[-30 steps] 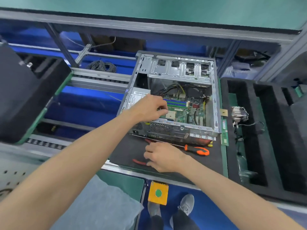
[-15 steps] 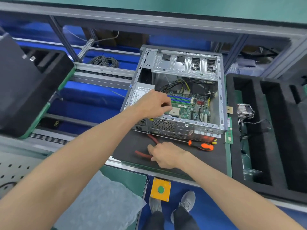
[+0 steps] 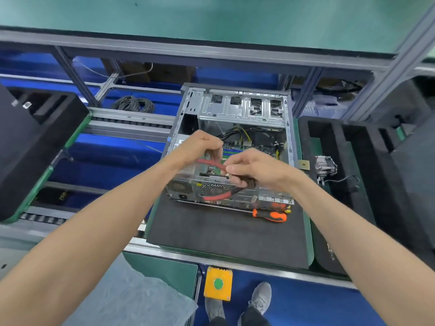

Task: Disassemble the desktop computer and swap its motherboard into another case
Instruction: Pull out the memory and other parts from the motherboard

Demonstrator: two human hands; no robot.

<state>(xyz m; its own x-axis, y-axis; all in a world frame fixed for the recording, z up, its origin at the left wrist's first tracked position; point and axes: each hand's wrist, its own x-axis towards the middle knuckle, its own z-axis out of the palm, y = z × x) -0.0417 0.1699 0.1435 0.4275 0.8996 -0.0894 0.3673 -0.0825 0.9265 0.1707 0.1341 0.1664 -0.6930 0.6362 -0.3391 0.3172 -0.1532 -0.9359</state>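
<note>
The open grey computer case (image 3: 244, 109) lies on a black foam mat (image 3: 223, 231), its green motherboard (image 3: 237, 147) showing inside with black and yellow cables above it. Over the case's near edge, both hands hold red-handled pliers (image 3: 215, 196). My right hand (image 3: 259, 170) grips them near the joint. My left hand (image 3: 200, 147) has its fingers curled on the upper red handle. The handles are spread apart. The pliers' jaws are hidden under my right hand.
An orange-and-black screwdriver (image 3: 270, 216) lies on the mat in front of the case. A black foam tray (image 3: 348, 142) on the right holds a heatsink with wires (image 3: 326, 164). Another black tray (image 3: 28, 137) sits at left, a cable coil (image 3: 134, 104) behind. A yellow button box (image 3: 218, 283) hangs below the bench edge.
My right hand picked the red pliers up off the mat and raised them over the case. My left hand came back out of the case and took hold of one handle.
</note>
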